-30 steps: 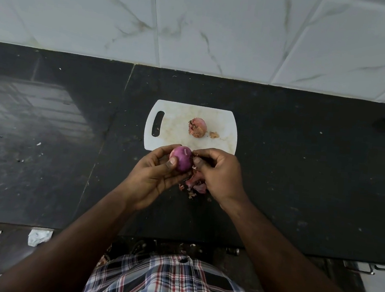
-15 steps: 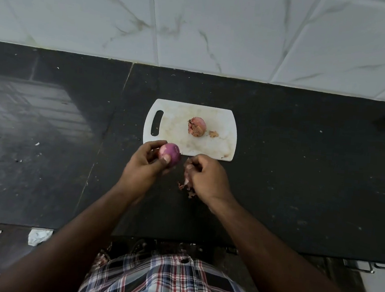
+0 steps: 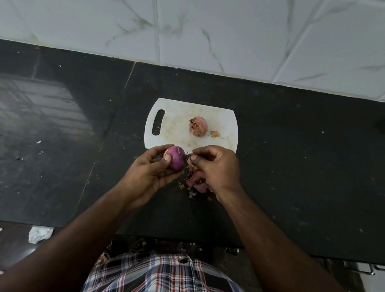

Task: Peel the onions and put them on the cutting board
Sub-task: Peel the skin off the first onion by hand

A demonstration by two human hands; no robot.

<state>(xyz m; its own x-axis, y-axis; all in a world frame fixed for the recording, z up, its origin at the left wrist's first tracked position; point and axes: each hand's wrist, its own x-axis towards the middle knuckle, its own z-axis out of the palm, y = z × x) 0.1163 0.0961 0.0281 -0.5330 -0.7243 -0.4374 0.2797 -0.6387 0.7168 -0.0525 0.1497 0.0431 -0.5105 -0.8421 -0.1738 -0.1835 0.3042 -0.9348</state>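
A smooth, glossy purple onion point(image 3: 174, 157) sits in the left hand point(image 3: 150, 174) over the board's point(image 3: 177, 123) near edge, thumb curled on it. The right hand point(image 3: 215, 168) pinches a papery peel scrap — partly hidden. A second, rough-skinned onion point(image 3: 198, 126) lies mid-board.

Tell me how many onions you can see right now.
2. One purple onion is held in the left hand near the cutting board's front edge; one unpeeled onion lies on the board. None seems hidden.
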